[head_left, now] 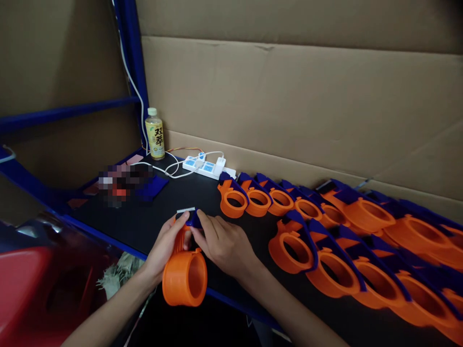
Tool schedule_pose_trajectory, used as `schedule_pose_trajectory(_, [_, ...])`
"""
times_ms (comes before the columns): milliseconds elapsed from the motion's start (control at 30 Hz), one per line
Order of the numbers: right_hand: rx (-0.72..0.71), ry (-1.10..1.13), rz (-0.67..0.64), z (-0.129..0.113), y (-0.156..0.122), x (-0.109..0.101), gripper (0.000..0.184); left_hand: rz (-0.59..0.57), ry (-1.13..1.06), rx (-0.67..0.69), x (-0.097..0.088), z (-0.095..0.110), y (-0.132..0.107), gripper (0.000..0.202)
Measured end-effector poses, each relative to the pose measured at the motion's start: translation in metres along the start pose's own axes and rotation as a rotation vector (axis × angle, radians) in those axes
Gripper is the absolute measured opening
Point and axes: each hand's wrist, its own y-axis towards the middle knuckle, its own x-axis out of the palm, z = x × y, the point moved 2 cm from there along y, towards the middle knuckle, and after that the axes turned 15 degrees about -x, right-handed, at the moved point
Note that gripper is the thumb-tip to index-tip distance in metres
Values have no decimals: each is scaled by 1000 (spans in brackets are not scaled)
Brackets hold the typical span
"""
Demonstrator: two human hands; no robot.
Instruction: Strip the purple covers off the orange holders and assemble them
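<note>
An orange and blue tape dispenser (183, 278) is held in front of me, its round orange hub hanging down and its toothed metal blade at the top. My left hand (162, 246) grips its orange neck, thumb near the blade. My right hand (221, 241) is closed on the blue part at the upper right side, fingertips pressed against it. Several similar tape dispensers (291, 248) stand in two rows to the right of my hands, orange hubs facing me.
On the black tabletop (202, 193) a white power strip (208, 166) with cables lies at the back. Beside it stands a yellow-labelled bottle (156, 135). A blurred patch covers items at the left. Cardboard (289, 96) walls the back; a red stool (25, 294) is lower left.
</note>
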Motion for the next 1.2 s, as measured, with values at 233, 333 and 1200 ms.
schedule_pose_trajectory(233, [-59,-54,-77,-5,-10,8,36,15,5,5,3,-6,7,34])
schedule_pose_trajectory(333, [-60,-32,-70,-4,-10,12,35,29,1,30,5,-6,5,36])
schedule_pose_trajectory(1200, [648,1060,-29,27,-36,53,20,-80,-13,-43,-8,11,-5,30])
